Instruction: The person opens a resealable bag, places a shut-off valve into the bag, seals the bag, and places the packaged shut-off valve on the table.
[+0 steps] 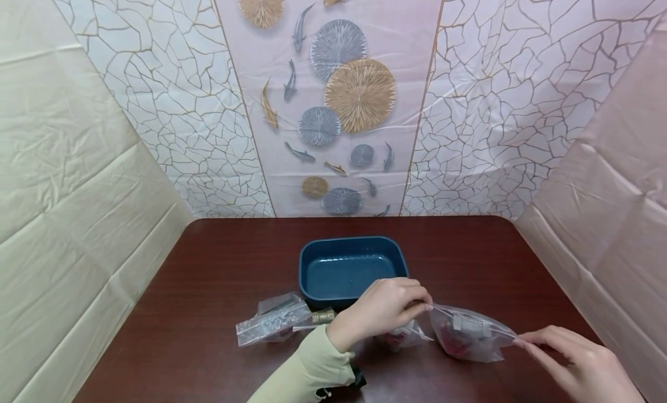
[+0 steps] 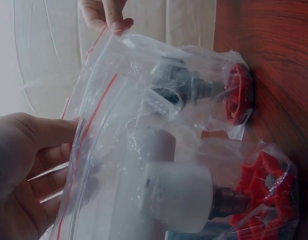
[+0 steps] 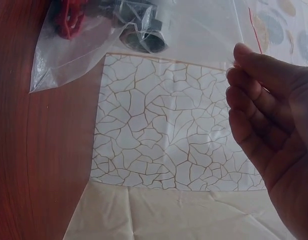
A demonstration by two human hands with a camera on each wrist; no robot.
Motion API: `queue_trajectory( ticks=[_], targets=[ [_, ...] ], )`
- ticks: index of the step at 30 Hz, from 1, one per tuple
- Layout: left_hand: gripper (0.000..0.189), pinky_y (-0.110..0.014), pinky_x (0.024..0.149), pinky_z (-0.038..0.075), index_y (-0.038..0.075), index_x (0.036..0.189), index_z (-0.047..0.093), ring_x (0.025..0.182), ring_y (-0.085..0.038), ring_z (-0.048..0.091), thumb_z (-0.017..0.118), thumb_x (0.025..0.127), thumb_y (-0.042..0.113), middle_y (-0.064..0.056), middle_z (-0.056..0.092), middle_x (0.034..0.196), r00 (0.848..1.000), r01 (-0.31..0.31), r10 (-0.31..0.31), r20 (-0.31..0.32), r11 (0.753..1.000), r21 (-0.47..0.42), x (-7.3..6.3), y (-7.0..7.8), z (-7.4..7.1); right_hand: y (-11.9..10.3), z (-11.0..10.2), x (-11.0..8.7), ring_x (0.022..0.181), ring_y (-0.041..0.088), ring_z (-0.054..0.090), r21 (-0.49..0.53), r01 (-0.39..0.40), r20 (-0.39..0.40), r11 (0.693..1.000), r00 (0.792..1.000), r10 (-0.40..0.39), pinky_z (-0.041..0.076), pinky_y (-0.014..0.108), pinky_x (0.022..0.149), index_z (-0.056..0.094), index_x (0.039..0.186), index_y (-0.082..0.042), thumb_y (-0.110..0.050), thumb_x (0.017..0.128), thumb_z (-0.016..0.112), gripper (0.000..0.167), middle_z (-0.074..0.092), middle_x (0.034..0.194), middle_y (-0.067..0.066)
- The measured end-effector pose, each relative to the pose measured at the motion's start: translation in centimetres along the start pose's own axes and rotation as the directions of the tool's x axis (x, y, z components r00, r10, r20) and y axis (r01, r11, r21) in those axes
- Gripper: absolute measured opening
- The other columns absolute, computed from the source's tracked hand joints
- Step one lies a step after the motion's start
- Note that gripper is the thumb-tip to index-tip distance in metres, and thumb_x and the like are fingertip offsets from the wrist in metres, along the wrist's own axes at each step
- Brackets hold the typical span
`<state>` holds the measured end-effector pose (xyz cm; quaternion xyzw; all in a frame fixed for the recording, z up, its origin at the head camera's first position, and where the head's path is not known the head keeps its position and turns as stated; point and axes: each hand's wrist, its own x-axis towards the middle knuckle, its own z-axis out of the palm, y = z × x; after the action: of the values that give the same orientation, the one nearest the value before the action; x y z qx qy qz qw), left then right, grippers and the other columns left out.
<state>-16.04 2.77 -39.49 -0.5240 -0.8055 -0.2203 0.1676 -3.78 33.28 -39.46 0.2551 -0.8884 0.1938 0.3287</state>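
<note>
A clear zip bag is stretched between my two hands, its lower part near the tabletop. Inside it lies a dark grey valve with a red handwheel. My left hand pinches the bag's left top edge. At the opposite top corner, my right hand pinches the edge between thumb and index finger. Beside it on the table is a second zip bag, partly hidden by my left hand in the head view; it contains a white valve with a red handwheel.
A blue rectangular tray stands behind my left hand on the dark red table. Left of my forearm lies another clear bag beside a brass fitting. A small black object is partly hidden by my sleeve. Fabric walls surround the table.
</note>
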Motion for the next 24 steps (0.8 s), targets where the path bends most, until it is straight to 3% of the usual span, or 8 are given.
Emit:
queue_trajectory(
  ticks=[2, 9, 14, 18, 24],
  targets=[
    [0.014, -0.007, 0.066, 0.04, 0.022, 0.1, 0.076, 0.074, 0.009, 0.052, 0.064, 0.101, 0.028, 0.015, 0.066, 0.09, 1.0, 0.002, -0.002, 0.0, 1.0, 0.006, 0.0, 0.0, 0.0, 0.1, 0.1, 0.1, 0.085, -0.014, 0.055, 0.009, 0.025, -0.002, 1.0, 1.0, -0.025, 0.038, 0.004, 0.079, 0.074, 0.09, -0.029, -0.059, 0.1, 0.047, 0.041, 0.066, 0.087, -0.021],
    [0.013, -0.008, 0.067, 0.042, 0.023, 0.1, 0.075, 0.077, 0.007, 0.054, 0.063, 0.101, 0.029, 0.015, 0.066, 0.092, 1.0, 0.018, -0.018, 0.003, 1.0, 0.02, -0.1, -0.2, 0.2, 0.1, 0.4, 0.3, 0.083, -0.013, 0.053, 0.012, 0.068, 0.022, 0.998, 0.997, -0.068, 0.041, 0.008, 0.074, 0.071, 0.091, -0.033, -0.056, 0.102, 0.045, 0.036, 0.064, 0.086, -0.023],
    [0.025, -0.013, 0.076, 0.046, 0.022, 0.12, 0.069, 0.093, 0.0, 0.058, 0.064, 0.099, 0.033, 0.011, 0.065, 0.111, 0.998, 0.026, -0.03, 0.054, 0.997, 0.066, 0.4, 0.2, 0.2, -0.2, 0.6, 0.5, 0.082, -0.014, 0.052, 0.015, 0.053, 0.033, 0.999, 0.998, -0.053, 0.041, 0.01, 0.07, 0.069, 0.092, -0.036, -0.057, 0.101, 0.047, 0.032, 0.063, 0.086, -0.024],
    [0.041, -0.015, 0.087, 0.044, 0.023, 0.135, 0.062, 0.105, -0.003, 0.054, 0.063, 0.098, 0.042, 0.01, 0.06, 0.124, 0.992, -0.044, 0.033, 0.123, 0.994, 0.095, 1.7, 1.2, 0.3, -0.6, 0.9, 0.6, 0.082, -0.015, 0.05, 0.018, 0.023, 0.044, 1.0, 0.999, -0.024, 0.041, 0.01, 0.066, 0.069, 0.092, -0.037, -0.053, 0.097, 0.059, 0.019, 0.061, 0.087, -0.025],
    [0.03, -0.014, 0.087, 0.042, 0.029, 0.125, 0.068, 0.105, -0.001, 0.054, 0.06, 0.099, 0.044, 0.016, 0.061, 0.117, 0.974, -0.16, 0.129, 0.185, 0.973, 0.168, 4.2, 3.7, 1.2, -1.2, 1.2, 0.8, 0.084, -0.014, 0.052, 0.047, 0.012, 0.045, 0.999, 0.999, -0.014, 0.041, 0.009, 0.069, 0.069, 0.094, -0.035, -0.037, 0.089, 0.077, 0.01, 0.062, 0.089, -0.024]
  ],
)
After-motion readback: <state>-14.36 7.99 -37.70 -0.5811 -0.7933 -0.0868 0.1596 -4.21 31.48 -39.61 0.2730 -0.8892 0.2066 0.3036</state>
